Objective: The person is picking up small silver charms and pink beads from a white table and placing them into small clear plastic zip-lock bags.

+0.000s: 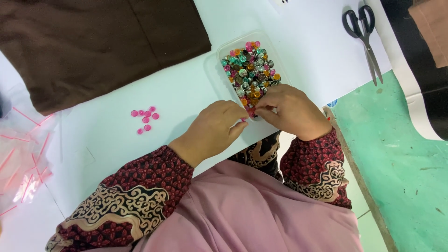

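- Centrally, the left hand (215, 127) and the right hand (290, 111) meet at the near end of a clear rectangular plastic tub (233, 46), fingertips pressed together around a tiny pink bead (250, 113); each hand seems pinched shut on it, though the piece is too small to say which one carries it.
- That tub, just above the hands in the middle of the frame, is heaped with small round beads in pink, teal, orange and silver (250, 70), apparently set close so either hand can pick from it without stretching.
- Left of the hands, on the white tabletop (186, 93), lies a small cluster of loose pink round beads (145, 117), well apart from the tub, as if sorted out by colour.
- Filling the upper left is a folded piece of dark brown cloth (93, 42), lying flat, away from the fingers.
- At the left edge sits a clear plastic bag with thin pink sticks (23, 154), pushed aside.
- Upper right, black-handled steel scissors (365, 37) lie closed, well apart from both hands.
- Lower right shows a worn green painted surface (401, 154) beside the table edge.
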